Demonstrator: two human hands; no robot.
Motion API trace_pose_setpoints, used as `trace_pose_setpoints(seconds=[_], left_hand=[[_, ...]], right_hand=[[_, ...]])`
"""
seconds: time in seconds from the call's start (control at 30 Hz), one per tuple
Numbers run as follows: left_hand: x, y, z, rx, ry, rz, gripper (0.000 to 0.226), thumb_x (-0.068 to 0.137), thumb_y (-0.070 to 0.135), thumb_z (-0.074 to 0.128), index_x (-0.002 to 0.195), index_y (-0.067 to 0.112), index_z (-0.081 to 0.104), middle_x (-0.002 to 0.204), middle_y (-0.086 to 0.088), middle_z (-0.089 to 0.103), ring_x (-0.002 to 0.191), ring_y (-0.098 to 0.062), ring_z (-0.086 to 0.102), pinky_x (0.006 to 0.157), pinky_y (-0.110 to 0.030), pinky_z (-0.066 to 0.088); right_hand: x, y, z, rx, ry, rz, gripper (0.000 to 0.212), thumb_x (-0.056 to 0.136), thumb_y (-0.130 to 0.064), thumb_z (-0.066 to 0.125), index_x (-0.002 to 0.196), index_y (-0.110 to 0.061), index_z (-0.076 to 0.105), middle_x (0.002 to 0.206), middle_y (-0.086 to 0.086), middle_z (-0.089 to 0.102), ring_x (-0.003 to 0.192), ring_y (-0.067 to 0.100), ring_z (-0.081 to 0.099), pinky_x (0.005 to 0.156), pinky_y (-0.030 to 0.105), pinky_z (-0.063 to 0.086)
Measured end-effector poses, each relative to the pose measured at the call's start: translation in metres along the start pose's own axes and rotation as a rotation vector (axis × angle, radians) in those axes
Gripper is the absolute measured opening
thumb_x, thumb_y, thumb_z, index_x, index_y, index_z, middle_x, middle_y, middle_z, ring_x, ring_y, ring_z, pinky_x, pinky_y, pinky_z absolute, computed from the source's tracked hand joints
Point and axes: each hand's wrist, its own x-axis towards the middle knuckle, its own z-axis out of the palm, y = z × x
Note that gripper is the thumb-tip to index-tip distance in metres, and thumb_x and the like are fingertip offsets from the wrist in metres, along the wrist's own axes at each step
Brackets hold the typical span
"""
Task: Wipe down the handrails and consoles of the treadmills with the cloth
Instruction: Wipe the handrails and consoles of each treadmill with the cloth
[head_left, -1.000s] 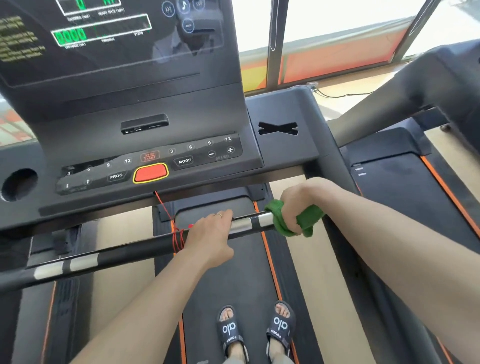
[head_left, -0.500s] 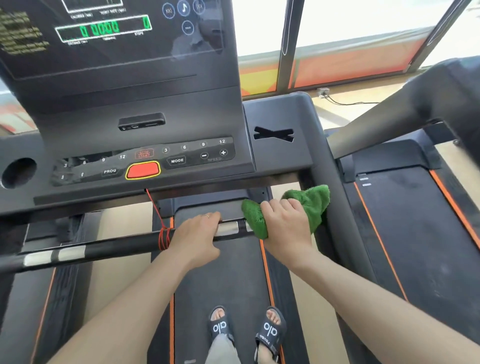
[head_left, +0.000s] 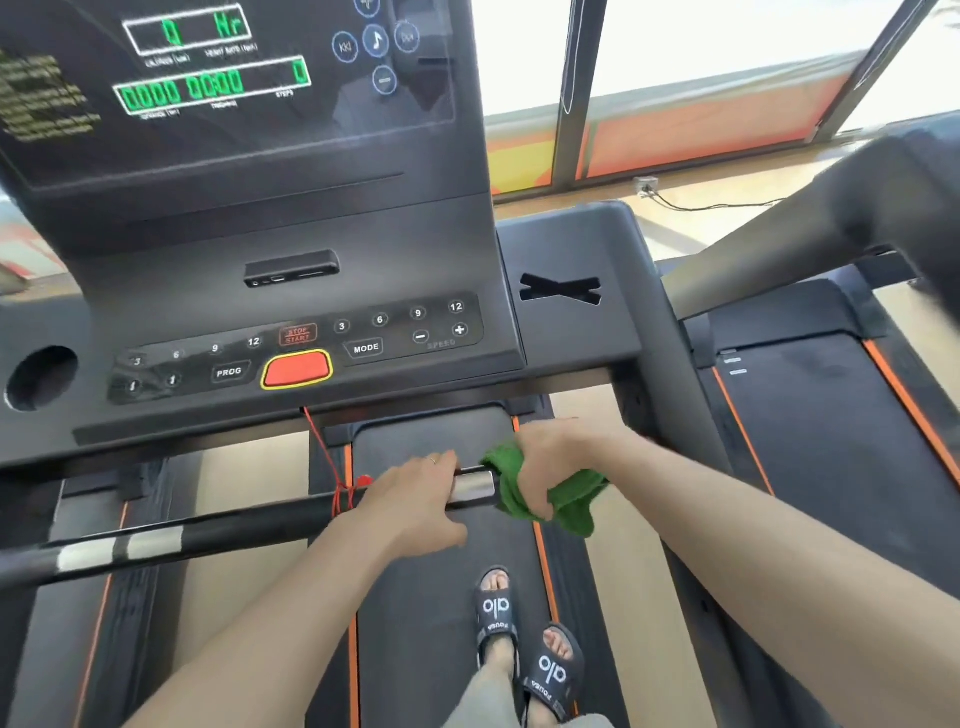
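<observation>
On the treadmill's front handrail (head_left: 208, 530), the left hand (head_left: 415, 501) curls over the bar beside its silver sensor patch (head_left: 474, 486), while the right hand (head_left: 548, 462) grips the green cloth (head_left: 566, 506), apparently wrapped around the bar's right end, below the console (head_left: 291, 353).

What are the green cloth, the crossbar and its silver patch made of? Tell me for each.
Green cloth: soft, matte fabric, probably terry or microfibre; it bunches and droops in folds from the right hand.
Crossbar: black, semi-gloss tube, likely coated metal or plastic; a highlight runs along it.
Silver patch beside the left hand: shiny bare metal by its bright reflection, possibly a pulse sensor.
</observation>
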Motion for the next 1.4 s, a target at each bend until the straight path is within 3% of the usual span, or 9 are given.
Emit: trace_pose_setpoints(seconds=[0.17, 0.27, 0.37, 0.47, 0.6, 0.77, 0.9, 1.13, 1.4], left_hand=[[0.017, -0.007, -0.027, -0.139, -0.22, -0.019, 0.052, 0.056, 0.052, 0.065, 0.101, 0.029, 0.05, 0.093, 0.006, 0.064, 0.088, -0.02, 0.064, 0.079, -0.038, 0.056], [0.02, -0.011, -0.046, -0.107, -0.252, 0.017, 0.042, 0.065, 0.049, 0.073, 0.095, 0.029, 0.051, 0.097, 0.006, 0.063, 0.091, -0.017, 0.062, 0.081, -0.037, 0.055], [0.022, -0.003, -0.064, -0.249, -0.144, 0.1, 0.032, 0.079, 0.038, 0.072, 0.103, 0.025, 0.056, 0.103, 0.007, 0.067, 0.096, -0.015, 0.064, 0.088, -0.035, 0.054], [0.022, 0.018, -0.086, -0.577, -0.018, 0.215, 0.025, 0.085, 0.036, 0.072, 0.105, 0.029, 0.058, 0.099, 0.012, 0.071, 0.094, -0.007, 0.068, 0.091, -0.035, 0.055], [0.031, 0.046, -0.107, -0.635, 0.365, 0.342, 0.023, 0.093, 0.025, 0.064, 0.114, 0.023, 0.056, 0.105, 0.009, 0.064, 0.093, -0.01, 0.063, 0.091, -0.036, 0.053], [0.06, 0.068, -0.126, -0.482, 0.642, 0.388, 0.042, 0.104, 0.027, 0.046, 0.146, 0.021, 0.044, 0.141, 0.003, 0.052, 0.126, -0.017, 0.051, 0.107, -0.04, 0.043], [0.082, 0.076, -0.138, -0.365, 0.728, 0.353, 0.052, 0.106, 0.029, 0.034, 0.155, 0.013, 0.035, 0.155, -0.005, 0.042, 0.142, -0.02, 0.04, 0.118, -0.038, 0.031], [0.121, 0.087, -0.138, 0.002, 0.421, 0.301, 0.057, 0.108, 0.041, 0.013, 0.162, 0.022, 0.014, 0.169, 0.006, 0.007, 0.155, -0.008, 0.001, 0.126, -0.03, 0.0], [0.182, 0.086, -0.19, 0.022, 0.307, 0.1, 0.075, 0.102, 0.061, 0.006, 0.162, 0.018, -0.001, 0.17, 0.004, -0.005, 0.155, -0.007, -0.005, 0.126, -0.031, -0.001]], right_hand=[[0.01, -0.041, 0.074, -0.229, 0.871, -0.233, 0.042, 0.044, -0.032, 0.077, 0.08, -0.018, 0.061, 0.068, -0.002, 0.062, 0.062, 0.025, 0.062, 0.058, 0.031, 0.037], [0.0, -0.026, 0.061, -0.115, 0.76, -0.302, 0.042, 0.053, -0.038, 0.079, 0.081, -0.024, 0.052, 0.074, -0.005, 0.063, 0.066, 0.022, 0.063, 0.058, 0.032, 0.039], [-0.027, -0.003, 0.032, 0.485, 0.569, -0.313, 0.023, 0.075, -0.038, 0.08, 0.085, -0.03, 0.061, 0.083, -0.01, 0.071, 0.079, 0.012, 0.066, 0.067, 0.032, 0.047], [-0.056, 0.021, 0.002, 1.289, 0.691, -0.282, 0.018, 0.086, -0.011, 0.078, 0.097, -0.025, 0.076, 0.093, -0.002, 0.078, 0.089, 0.013, 0.073, 0.079, 0.034, 0.057], [-0.081, 0.042, -0.033, 1.608, 1.009, -0.164, 0.016, 0.089, -0.022, 0.074, 0.104, -0.018, 0.075, 0.105, 0.006, 0.077, 0.102, 0.023, 0.072, 0.096, 0.047, 0.056], [-0.066, 0.052, -0.067, 0.96, 1.327, -0.211, 0.044, 0.089, -0.036, 0.064, 0.132, -0.024, 0.058, 0.131, 0.0, 0.062, 0.125, 0.016, 0.055, 0.104, 0.034, 0.044], [-0.016, 0.066, -0.05, 0.0, 0.851, -0.009, 0.101, 0.081, -0.074, 0.02, 0.162, -0.014, 0.008, 0.17, 0.009, 0.0, 0.156, 0.023, -0.005, 0.126, 0.042, 0.001], [0.004, 0.075, -0.062, -0.073, 0.841, -0.052, 0.086, 0.089, -0.065, 0.003, 0.159, -0.019, -0.015, 0.168, 0.001, -0.016, 0.152, 0.013, -0.022, 0.125, 0.038, -0.01], [0.053, 0.089, -0.149, -0.206, 0.769, -0.065, 0.076, 0.1, -0.051, 0.016, 0.158, -0.015, -0.017, 0.168, 0.003, -0.018, 0.153, 0.016, -0.02, 0.125, 0.04, -0.009]])
